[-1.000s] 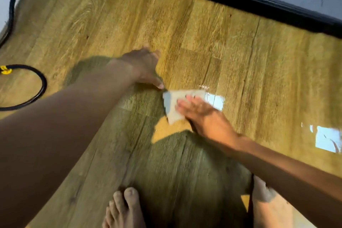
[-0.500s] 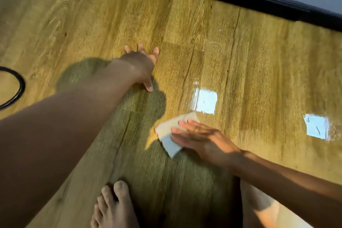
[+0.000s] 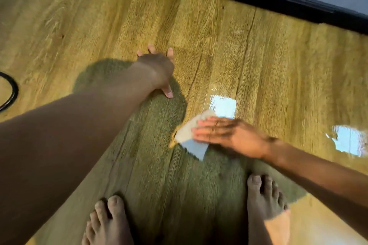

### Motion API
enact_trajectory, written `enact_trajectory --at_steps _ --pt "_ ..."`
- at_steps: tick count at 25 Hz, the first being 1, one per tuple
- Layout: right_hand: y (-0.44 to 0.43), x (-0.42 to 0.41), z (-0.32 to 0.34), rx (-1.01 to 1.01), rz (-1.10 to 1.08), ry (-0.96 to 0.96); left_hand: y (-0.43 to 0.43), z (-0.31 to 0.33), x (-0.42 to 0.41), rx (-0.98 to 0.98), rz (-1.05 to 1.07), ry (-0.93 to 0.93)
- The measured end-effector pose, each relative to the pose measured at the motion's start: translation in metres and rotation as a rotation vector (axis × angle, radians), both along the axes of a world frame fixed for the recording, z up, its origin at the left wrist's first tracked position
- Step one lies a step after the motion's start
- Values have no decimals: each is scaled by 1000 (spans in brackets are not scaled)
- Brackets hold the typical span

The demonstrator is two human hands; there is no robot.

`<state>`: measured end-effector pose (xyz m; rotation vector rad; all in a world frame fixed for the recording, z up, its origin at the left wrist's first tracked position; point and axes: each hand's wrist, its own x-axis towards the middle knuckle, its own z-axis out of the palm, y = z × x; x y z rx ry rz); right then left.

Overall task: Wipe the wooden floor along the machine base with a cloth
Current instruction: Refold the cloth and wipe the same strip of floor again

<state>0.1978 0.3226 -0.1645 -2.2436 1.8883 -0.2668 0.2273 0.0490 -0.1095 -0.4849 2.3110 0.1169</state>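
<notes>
Fingers of the right hand (image 3: pixel 229 135) lie close together, pressing a small pale folded cloth (image 3: pixel 190 138) flat on the yellow-brown wooden floor (image 3: pixel 219 32), well apart from the far black machine base (image 3: pixel 278 0). The left hand (image 3: pixel 157 65) is spread on the floor. The cloth looks soft and light; push on its middle.
</notes>
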Motion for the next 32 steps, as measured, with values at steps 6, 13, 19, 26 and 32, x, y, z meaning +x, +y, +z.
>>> enact_trajectory --at_steps 6,13,19,26,32 --pt "-25 1 -2 -74 -458 -91 -4 -1 -6 51 33 -10" --pt "-72 -113 5 -14 -618 -127 6 -5 -9 62 104 -1" --pt "-68 -78 -8 -49 -465 -59 10 -6 -14 3 70 -20" --pt "-123 -234 2 -52 -953 -31 4 -8 -13 36 74 -9" --pt "-98 -184 -8 15 -653 67 6 -14 -14 59 105 -22"
